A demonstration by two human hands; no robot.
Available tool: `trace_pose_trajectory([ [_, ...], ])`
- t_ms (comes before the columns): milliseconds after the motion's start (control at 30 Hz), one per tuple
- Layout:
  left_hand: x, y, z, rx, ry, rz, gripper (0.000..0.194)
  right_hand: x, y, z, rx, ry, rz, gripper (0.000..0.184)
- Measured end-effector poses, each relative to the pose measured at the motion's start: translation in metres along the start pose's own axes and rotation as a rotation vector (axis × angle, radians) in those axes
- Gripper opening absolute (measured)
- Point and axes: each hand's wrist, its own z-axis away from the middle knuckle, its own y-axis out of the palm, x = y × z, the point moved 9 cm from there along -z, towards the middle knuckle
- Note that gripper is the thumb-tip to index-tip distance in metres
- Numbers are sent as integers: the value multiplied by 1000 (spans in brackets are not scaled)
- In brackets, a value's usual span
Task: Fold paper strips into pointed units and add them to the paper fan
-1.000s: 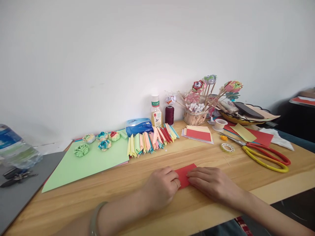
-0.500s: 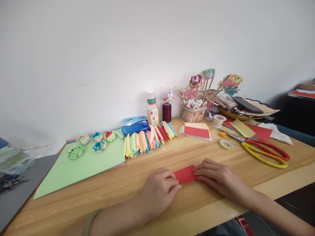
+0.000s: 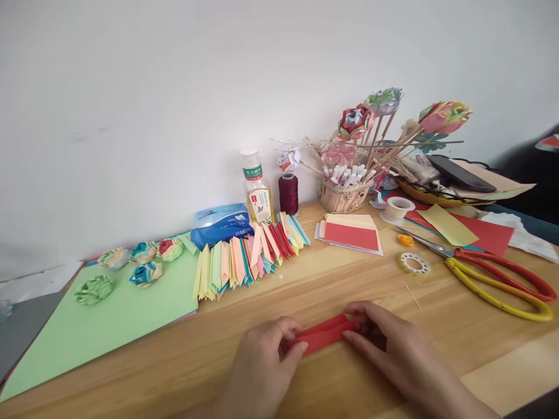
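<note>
A small strip of red paper (image 3: 323, 336) lies near the table's front, creased lengthwise with its long edges lifted. My left hand (image 3: 273, 358) pinches its left end between thumb and fingers. At the other end my right hand (image 3: 379, 337) holds the paper the same way, thumb on the near side. Behind them rests a stack of small cut papers (image 3: 353, 234), a red sheet on top. A fan-like row of folded paper pieces (image 3: 244, 256) in many colours stands further left.
Large scissors (image 3: 493, 276), a tape roll (image 3: 414, 264) and a toothpick (image 3: 413, 296) lie to the right. Paper flowers sit on a green sheet (image 3: 144, 326) at left. A bottle (image 3: 257, 189), thread spool (image 3: 289, 195) and basket (image 3: 345, 196) stand along the wall.
The red paper was flat under my hands; now its edges are raised along a lengthwise crease. My fingers have shifted to pinch both ends. The view has come closer to the table.
</note>
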Motion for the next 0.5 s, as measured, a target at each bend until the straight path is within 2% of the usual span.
trace_pose_trajectory([
  [67, 5, 2, -2, 23, -26, -11, 11, 3, 0, -1, -29, -23, 49, 17],
  [300, 5, 8, -2, 51, 69, -100, 5, 25, -7, -1, -129, -147, 210, 14],
  [400, 5, 8, -2, 44, 51, -161, 5, 28, -7, -2, -136, -158, 246, 15],
  [500, 4, 10, -3, 88, 43, -227, 6, 29, -6, -3, -137, -151, 233, 14],
])
